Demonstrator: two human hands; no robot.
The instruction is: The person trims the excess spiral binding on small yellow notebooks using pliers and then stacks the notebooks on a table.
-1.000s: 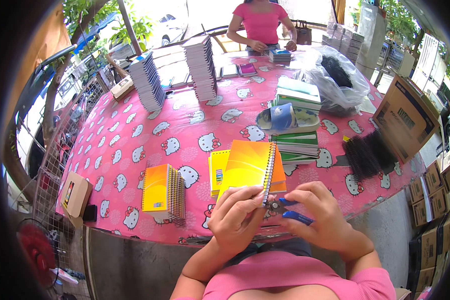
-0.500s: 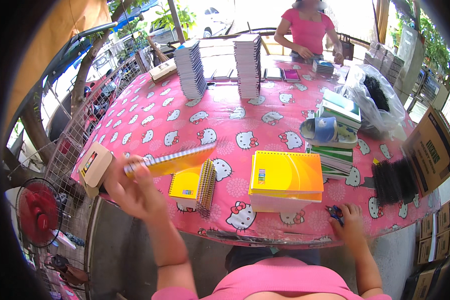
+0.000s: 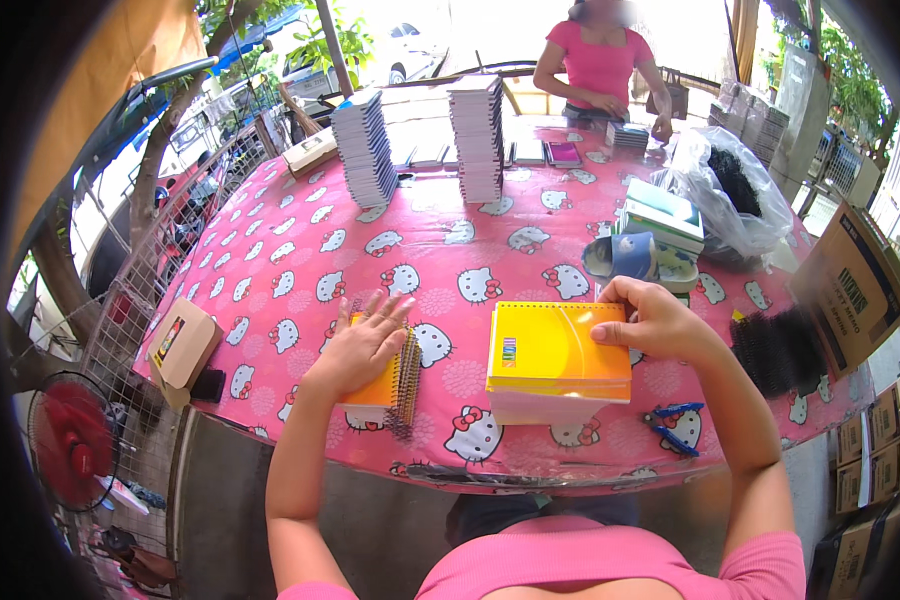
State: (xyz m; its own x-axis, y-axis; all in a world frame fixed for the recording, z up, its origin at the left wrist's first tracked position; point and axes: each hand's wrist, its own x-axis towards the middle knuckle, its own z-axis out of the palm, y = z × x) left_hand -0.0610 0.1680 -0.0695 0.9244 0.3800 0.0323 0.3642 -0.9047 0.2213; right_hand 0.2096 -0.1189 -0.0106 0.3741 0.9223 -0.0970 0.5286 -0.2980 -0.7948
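I see right hand, fingers clamped on yellow stack; left hand, fingers slightly apart, atop spiral notebooks left of that stack.

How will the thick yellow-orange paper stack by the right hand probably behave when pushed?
The thick yellow-orange paper stack may slide apart, since its punched top edge shows no coil. Its many layered sheets suggest weight. Rolling seems unlikely; its sides look flat.

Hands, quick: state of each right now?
Left hand: open, flat on the spiral notebooks.
Right hand: curled, thumb on the yellow cover; whether its grip is closed can't be told.
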